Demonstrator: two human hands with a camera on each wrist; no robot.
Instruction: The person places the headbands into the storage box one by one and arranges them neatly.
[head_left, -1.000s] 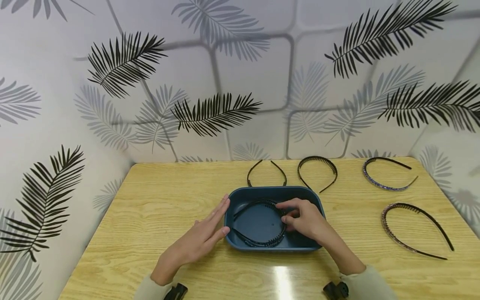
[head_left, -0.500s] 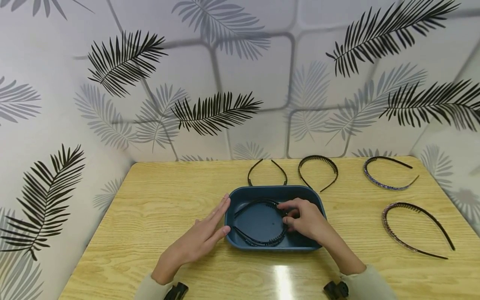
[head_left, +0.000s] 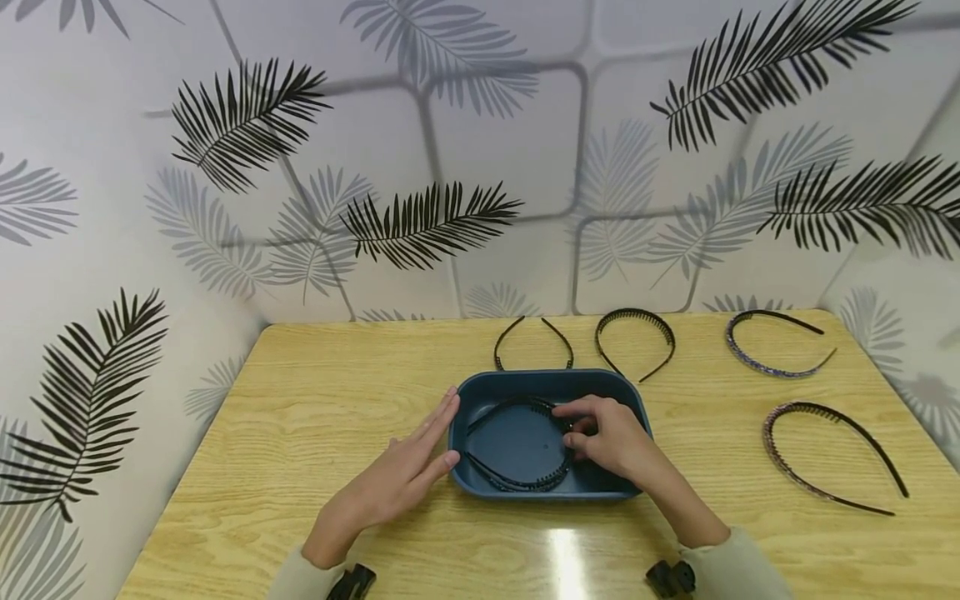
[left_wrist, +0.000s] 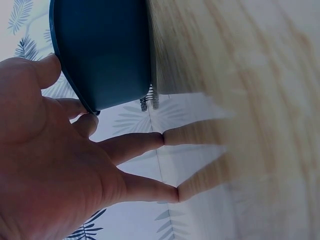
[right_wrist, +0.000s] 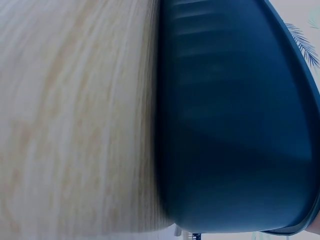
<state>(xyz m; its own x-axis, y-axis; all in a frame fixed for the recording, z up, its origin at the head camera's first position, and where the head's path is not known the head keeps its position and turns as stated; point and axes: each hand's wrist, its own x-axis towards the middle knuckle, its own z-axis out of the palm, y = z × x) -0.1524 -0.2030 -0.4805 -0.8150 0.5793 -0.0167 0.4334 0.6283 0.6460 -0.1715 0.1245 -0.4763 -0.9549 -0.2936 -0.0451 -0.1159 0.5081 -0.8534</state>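
A dark blue box [head_left: 517,442] stands on the table, with black toothed headbands [head_left: 525,486] lying inside it, their curve toward the right. My right hand [head_left: 611,437] reaches over the box's right side, thumb and forefinger pinching the headbands at that curve; its fingertips partly cover them. Against the left rim rests my left hand [head_left: 393,479], fingers extended. In the left wrist view, the thumb and some fingers of this hand [left_wrist: 60,160] touch the box's rim [left_wrist: 67,75], while two fingers reach down to the tabletop. The box's outer wall [right_wrist: 225,125] fills most of the right wrist view.
Behind the box lie a thin black headband [head_left: 558,337] and a wider toothed one [head_left: 637,315]. To the right are a blue glittery headband [head_left: 757,367] and a pinkish sparkly headband [head_left: 795,483]. A leaf-patterned wall covering [head_left: 517,275] borders the wooden table [head_left: 322,375].
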